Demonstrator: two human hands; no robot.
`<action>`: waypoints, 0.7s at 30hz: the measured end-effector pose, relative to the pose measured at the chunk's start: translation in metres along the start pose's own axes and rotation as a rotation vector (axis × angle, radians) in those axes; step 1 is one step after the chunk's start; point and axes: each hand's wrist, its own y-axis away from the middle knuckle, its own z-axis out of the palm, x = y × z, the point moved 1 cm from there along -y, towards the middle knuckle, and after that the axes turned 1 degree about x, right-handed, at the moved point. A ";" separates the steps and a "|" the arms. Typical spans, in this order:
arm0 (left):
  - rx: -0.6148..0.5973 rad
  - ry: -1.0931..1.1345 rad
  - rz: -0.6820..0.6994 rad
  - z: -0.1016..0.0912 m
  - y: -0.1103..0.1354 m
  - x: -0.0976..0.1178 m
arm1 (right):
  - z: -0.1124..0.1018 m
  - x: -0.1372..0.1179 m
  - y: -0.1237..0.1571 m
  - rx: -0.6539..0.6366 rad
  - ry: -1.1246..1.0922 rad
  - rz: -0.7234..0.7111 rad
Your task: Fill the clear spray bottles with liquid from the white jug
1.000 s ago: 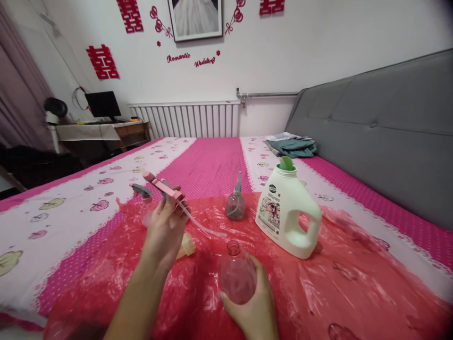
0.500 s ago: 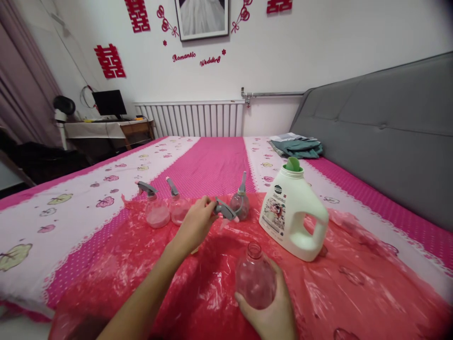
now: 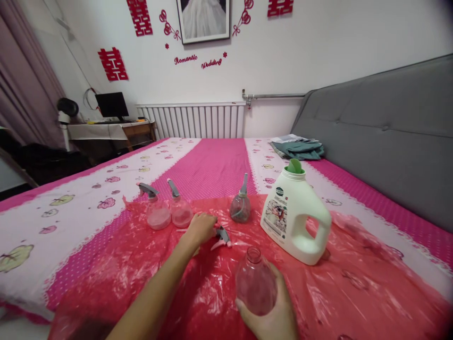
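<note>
My right hand (image 3: 271, 309) is wrapped round a clear, round spray bottle (image 3: 255, 285) with its neck open and no top on it. Held low over the red plastic sheet (image 3: 212, 283), my left hand (image 3: 201, 230) has its fingers closed at a grey and pink trigger spray head (image 3: 222, 237); the fingertips are partly hidden. To the left of that hand stand two spray bottles with tops, one nearer the edge (image 3: 158, 218) and one beside it (image 3: 181, 215). A grey-tinted spray bottle (image 3: 240, 208) stands upright beyond my hands.
A large white detergent jug (image 3: 295, 217) with a green spout stands at the right on the sheet. Folded clothes (image 3: 299, 147) lie farther back on the bed (image 3: 221, 160). The grey headboard (image 3: 382, 127) rises along the right side.
My left hand has lowered the spray head from mid-air down to the sheet. My right hand still grips the open bottle in nearly the same place.
</note>
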 end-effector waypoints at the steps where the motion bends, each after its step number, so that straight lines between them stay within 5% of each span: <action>1: 0.040 0.020 0.003 -0.003 0.010 0.004 | 0.001 -0.001 0.000 0.000 -0.002 -0.004; 5: 0.226 0.222 0.028 0.007 0.069 0.020 | 0.011 -0.006 -0.005 -0.017 -0.031 -0.016; 7: 0.323 0.768 0.115 0.027 0.100 0.025 | 0.017 -0.008 -0.010 -0.035 -0.082 0.009; 10: 0.205 1.222 0.203 0.062 0.125 0.027 | 0.025 -0.011 -0.017 -0.101 -0.167 0.021; 17: 0.322 1.269 0.203 0.088 0.112 0.043 | 0.036 -0.031 -0.006 -0.226 -0.390 -0.044; 21: 0.462 1.266 0.098 0.095 0.111 0.044 | 0.006 -0.043 -0.027 -0.185 -0.176 -0.225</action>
